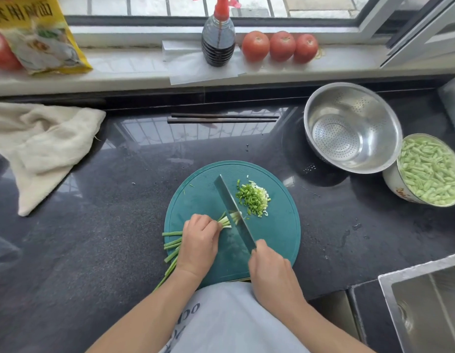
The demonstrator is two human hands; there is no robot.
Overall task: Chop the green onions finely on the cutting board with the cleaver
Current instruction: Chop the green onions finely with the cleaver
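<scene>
The left hand [199,240] lay curled over the bundle of green onions [173,244], pinning the stalks to the cutting board [280,225] so that they could not roll or spread under the blade. Its fingertips sat just behind the cut ends, which served to feed the bundle forward. The right hand [269,271] was clenched round the handle of the cleaver [232,212]; the handle itself was hidden inside the grip. The blade ran diagonally away from that hand, crossing the pale stalk ends just beyond the left fingers, the position for the next slice. On the far side of the blade from the left hand lay the heap of chopped pieces [253,198], clear of the uncut stock. The uncut green tails trailed back past the left wrist and over the board's edge onto the dark surface [93,225]. Judged by that remaining length, chopping was well short of complete.
</scene>
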